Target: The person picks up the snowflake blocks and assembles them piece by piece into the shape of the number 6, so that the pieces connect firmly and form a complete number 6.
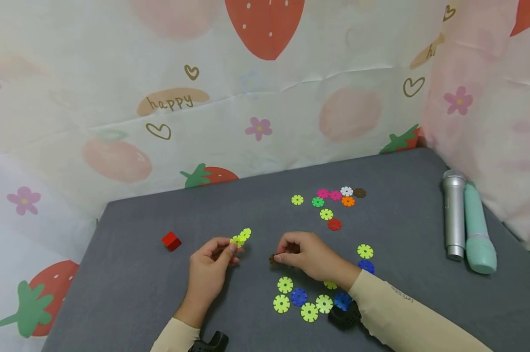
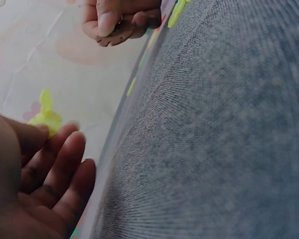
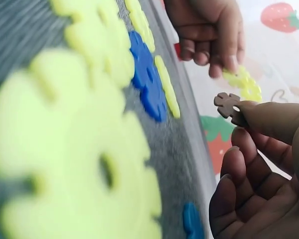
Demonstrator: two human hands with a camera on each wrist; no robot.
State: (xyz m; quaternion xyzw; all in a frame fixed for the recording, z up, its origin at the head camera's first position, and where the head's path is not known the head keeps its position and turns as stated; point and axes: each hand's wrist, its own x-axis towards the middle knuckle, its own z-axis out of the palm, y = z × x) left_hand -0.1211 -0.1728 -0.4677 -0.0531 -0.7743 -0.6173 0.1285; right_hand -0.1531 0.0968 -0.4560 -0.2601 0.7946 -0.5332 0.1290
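Note:
Between thumb and forefinger my left hand (image 1: 209,259) pinches two joined yellow notched discs (image 1: 240,238), one standing out past the other. To its right, my right hand (image 1: 311,254) pinches a brown notched disc (image 1: 272,259) by its edge. In the right wrist view the slots of the brown disc (image 3: 227,105) show, and the yellow pair (image 3: 244,84) appears just beyond it. The two hands are held apart over the grey table. Below the right hand lie several loose discs, among them a yellow disc (image 1: 285,285) and a blue disc (image 1: 298,297).
A red cube (image 1: 171,241) lies on the grey table (image 1: 133,293) at left. Farther back is a cluster of discs, including a red disc (image 1: 334,224) and an orange disc (image 1: 348,201). At right lie a silver microphone (image 1: 454,215) and a mint-green one (image 1: 479,234).

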